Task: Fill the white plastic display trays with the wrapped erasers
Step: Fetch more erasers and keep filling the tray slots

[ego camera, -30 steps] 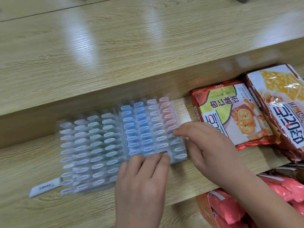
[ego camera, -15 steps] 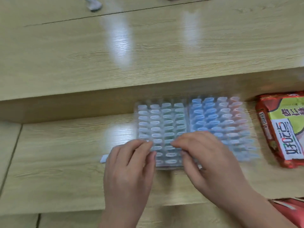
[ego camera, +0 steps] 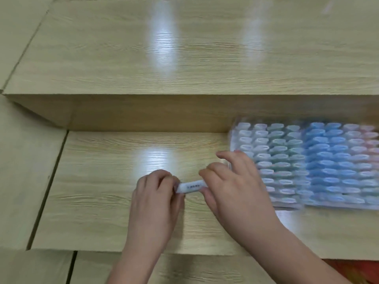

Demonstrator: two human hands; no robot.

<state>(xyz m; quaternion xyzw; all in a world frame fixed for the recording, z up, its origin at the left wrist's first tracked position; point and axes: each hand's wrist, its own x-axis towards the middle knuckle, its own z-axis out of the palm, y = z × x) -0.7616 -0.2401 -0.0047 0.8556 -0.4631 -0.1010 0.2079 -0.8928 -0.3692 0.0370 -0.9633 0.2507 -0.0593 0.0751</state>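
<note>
A small white printed strip (ego camera: 191,186) is pinched at either end in the grip of the left hand (ego camera: 155,193) and the right hand (ego camera: 233,187), just beside the eraser-filled plastic trays (ego camera: 285,207).

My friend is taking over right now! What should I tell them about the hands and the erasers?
The left grip pinches one end of a small white printed piece; the right grip pinches the other end, above the wooden shelf.
The two trays sit side by side on the shelf, to the right.
Done: rows of erasers fill the trays, as far as the blur shows.
Left: the piece may be an eraser or a label, I cannot tell; place it, then check for empty slots.
</note>
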